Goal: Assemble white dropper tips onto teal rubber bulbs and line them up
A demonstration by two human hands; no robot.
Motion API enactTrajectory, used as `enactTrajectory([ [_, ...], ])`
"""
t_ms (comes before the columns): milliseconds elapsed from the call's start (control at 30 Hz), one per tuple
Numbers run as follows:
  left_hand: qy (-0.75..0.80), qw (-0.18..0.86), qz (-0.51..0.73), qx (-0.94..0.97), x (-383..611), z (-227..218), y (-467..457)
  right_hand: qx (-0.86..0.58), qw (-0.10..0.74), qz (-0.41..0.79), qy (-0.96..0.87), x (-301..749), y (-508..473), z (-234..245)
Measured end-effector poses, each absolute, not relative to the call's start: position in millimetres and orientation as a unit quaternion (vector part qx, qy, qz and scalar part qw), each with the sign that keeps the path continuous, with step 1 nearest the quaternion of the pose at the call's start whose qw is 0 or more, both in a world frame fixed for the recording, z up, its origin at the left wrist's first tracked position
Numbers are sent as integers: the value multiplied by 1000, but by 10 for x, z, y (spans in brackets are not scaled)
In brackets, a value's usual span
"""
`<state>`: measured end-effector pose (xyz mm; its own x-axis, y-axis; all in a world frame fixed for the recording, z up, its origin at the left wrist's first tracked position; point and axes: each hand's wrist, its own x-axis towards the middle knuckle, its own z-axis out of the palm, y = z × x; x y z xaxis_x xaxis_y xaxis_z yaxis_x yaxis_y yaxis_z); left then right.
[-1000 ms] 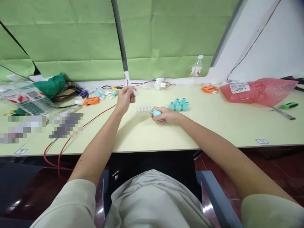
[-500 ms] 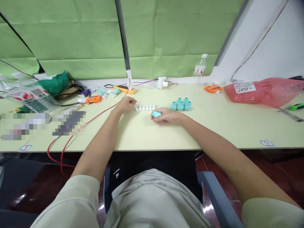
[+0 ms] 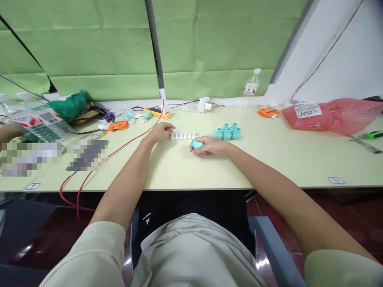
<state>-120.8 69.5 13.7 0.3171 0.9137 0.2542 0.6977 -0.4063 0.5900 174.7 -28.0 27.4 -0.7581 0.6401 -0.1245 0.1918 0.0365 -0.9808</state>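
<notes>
My R hand (image 3: 208, 146) is gripping teal cup (image 3: 197, 144) btwn front & back edges of table (image 3: 269, 159); L hand (image 3: 163, 132) is sitting by L end of white bits (image 3: 183, 136), can't tell if gripping.

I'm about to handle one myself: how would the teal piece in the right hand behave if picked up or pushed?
The teal piece looks fairly stiff, since its outline shows no dent where the right hand grips it. Its open end suggests it is hollow, so probably light. Laid sideways, it might roll, given its rounded body.
</notes>
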Motion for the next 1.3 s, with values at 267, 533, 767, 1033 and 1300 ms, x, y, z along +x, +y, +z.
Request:
enactTrajectory([
  [267,517,203,291,779,-1182,169,676,-294,177,632,-695,1759,-281,273],
  [533,587,158,366,704,-1229,93,757,-262,216,641,-688,1817,-235,365],
  [767,607,133,408,669,-1213,78,760,-300,480,426,-705,2345,-44,937],
  [1033,606,134,410,668,-1203,65,754,-506,415,122,-746,2516,452,769],
  [1300,601,136,414,670,-1207,41,788,-575,259,102,-769,2575,547,629],
])
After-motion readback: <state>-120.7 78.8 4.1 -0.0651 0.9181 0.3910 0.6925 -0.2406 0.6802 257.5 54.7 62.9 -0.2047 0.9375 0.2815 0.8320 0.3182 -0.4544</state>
